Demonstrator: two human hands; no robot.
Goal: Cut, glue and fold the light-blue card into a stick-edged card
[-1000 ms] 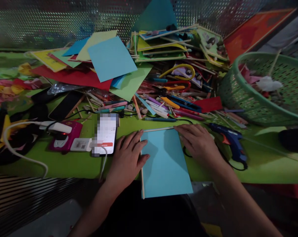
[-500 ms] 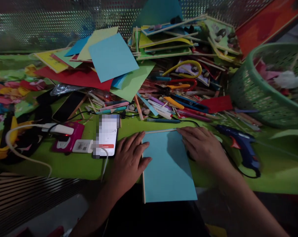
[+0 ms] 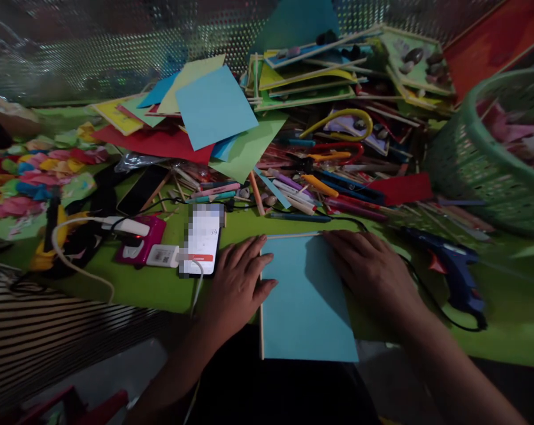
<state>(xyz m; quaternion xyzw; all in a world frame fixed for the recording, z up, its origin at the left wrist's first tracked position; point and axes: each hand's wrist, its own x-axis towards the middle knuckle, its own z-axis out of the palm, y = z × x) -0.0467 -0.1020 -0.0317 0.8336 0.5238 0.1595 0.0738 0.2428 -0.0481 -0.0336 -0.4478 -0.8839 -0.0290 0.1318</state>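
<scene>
A light blue card [image 3: 306, 307] lies before me, its lower end reaching past the table's front edge. One thin wooden stick [image 3: 262, 330] runs down its left edge, and another stick [image 3: 293, 235] lines the top. My left hand [image 3: 244, 280] rests along the left edge with fingers spread, their tips touching the stick and card. At the top right corner, my right hand [image 3: 373, 268] lies with its fingers stretched out over the corner; its thumb is hidden. A dark blue glue gun [image 3: 452, 271] lies to the right of this hand.
A lit phone [image 3: 202, 242] and a pink power adapter [image 3: 145, 239] with cables sit on the left. Behind are coloured sheets [image 3: 218, 106], pens, sticks and framed cards [image 3: 311, 77]. A green basket [image 3: 465, 153] stands at the right; crumpled paper pieces [image 3: 45, 171] lie far left.
The view has swung slightly left, so things appear shifted right. Both hands stay at the card's edges, with the right fingertips slightly farther onto the corner.
</scene>
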